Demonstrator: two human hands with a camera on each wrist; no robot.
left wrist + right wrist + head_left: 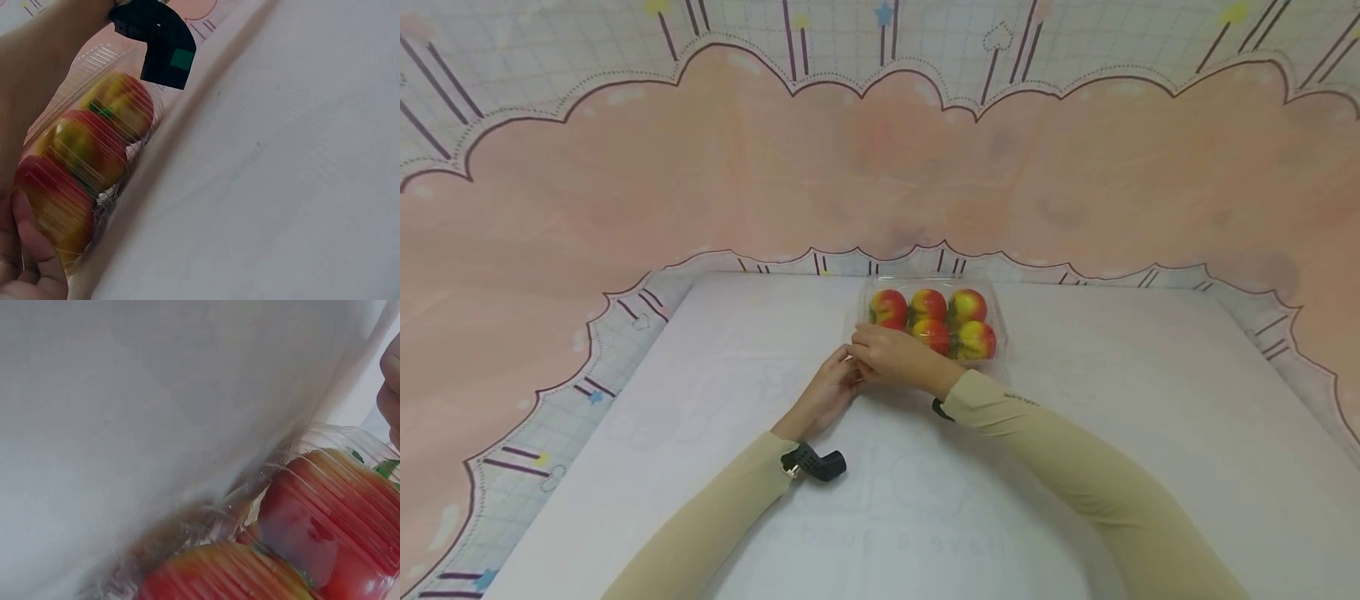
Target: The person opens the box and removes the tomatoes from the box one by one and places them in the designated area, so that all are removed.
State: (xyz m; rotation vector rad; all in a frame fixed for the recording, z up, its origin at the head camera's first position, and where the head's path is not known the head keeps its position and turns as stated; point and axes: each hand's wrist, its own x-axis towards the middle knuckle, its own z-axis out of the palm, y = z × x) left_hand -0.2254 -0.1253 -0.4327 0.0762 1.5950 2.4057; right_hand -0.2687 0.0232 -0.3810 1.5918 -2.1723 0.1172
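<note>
A clear plastic box (994,307) with several red-and-yellow fruits (967,307) inside sits near the table's far edge. Its lid looks closed. At the near left corner of the box, my right hand (901,358) bends its fingers over the edge and covers part of the front fruit row. Just below, my left hand (826,393) grips the same corner, fingertips close to the right hand's. Curled fingers (40,256) touch the box end in the left wrist view. The right wrist view shows the ribbed wall over the fruits (325,519); the exact finger contact is hidden there.
The box stands on a white table (737,517) with faint lettering. A patterned peach-coloured cloth (865,175) hangs behind and around it. A black wrist camera (820,464) sticks out from the left sleeve, and another camera (165,53) sits on the right wrist.
</note>
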